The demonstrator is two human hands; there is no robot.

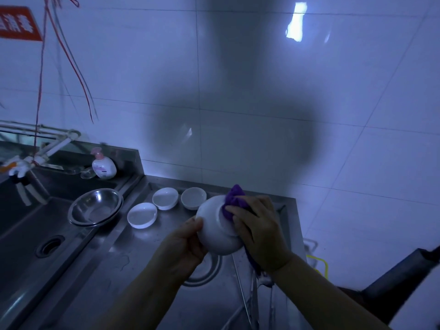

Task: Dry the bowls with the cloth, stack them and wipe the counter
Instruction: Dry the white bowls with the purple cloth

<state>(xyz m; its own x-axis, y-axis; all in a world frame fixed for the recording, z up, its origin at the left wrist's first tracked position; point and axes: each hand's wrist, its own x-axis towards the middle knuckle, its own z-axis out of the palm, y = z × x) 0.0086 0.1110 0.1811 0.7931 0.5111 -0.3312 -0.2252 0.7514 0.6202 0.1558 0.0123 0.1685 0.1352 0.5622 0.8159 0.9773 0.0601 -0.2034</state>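
1. Four white bowls show in the head view; one is lifted above the steel desk [133,256], the other three rest on it.
2. The held bowl [217,231] is tipped so its base and outer wall face the camera.
3. The left hand [184,244] grips the held bowl at its left rim, thumb curled over the edge.
4. The right hand [258,231] presses a purple cloth [234,197] against the right side of the held bowl, fingers bent around the bunched fabric; part of the cloth sticks up past the fingers and a tail hangs down below the wrist.
5. Of the three resting bowls, the near bowl [142,215] sits upright closest to the sink, the middle bowl [165,198] just behind it, and the far bowl [193,197] beside that one, close to the held bowl.
6. A steel basin [95,207] sits on the rim between the sink [28,229] and the desk, left of the near bowl.
7. A pump bottle [103,165] with a pink top stands on the ledge behind the sink, near the tap [31,160].
8. Water drops and a small puddle lie on the desk surface in front of the near bowl.
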